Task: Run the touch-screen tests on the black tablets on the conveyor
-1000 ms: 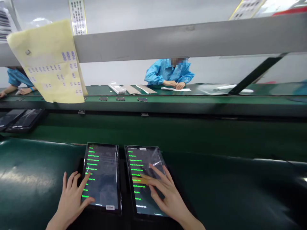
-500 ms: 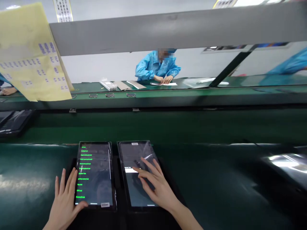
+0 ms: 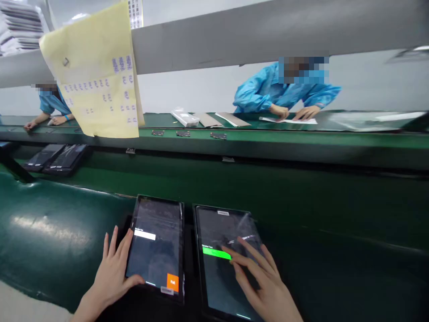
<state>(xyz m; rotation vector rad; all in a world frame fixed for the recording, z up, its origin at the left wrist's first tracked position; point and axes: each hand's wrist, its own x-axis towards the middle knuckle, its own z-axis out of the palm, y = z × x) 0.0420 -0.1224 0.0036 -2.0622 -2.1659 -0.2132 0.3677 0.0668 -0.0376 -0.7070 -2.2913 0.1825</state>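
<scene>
Two tablets lie side by side, screens up. My left hand (image 3: 112,268) rests along the left edge of the left tablet (image 3: 157,257), fingers spread, thumb over its lower corner. That screen shows a white bar near the top left and an orange "Fail" box at bottom right. Over the right tablet (image 3: 217,281) is my right hand (image 3: 261,277), fingers apart, with the index fingertip at the end of a bright green bar labelled "Speaker Test". Whether that fingertip presses the glass, I cannot tell. The hand hides part of the tablet's right side.
A yellow paper sheet (image 3: 97,76) hangs at upper left. Dark devices (image 3: 65,158) lie farther back on the left. Across the bench, a person in blue (image 3: 254,91) handles white material; another person (image 3: 55,105) sits at far left. Flat packages (image 3: 184,117) lie on the far ledge.
The left screen went from a green test list to a white bar and orange box. The right screen's white bar turned green. The view swung left; both hands stay at their tablets.
</scene>
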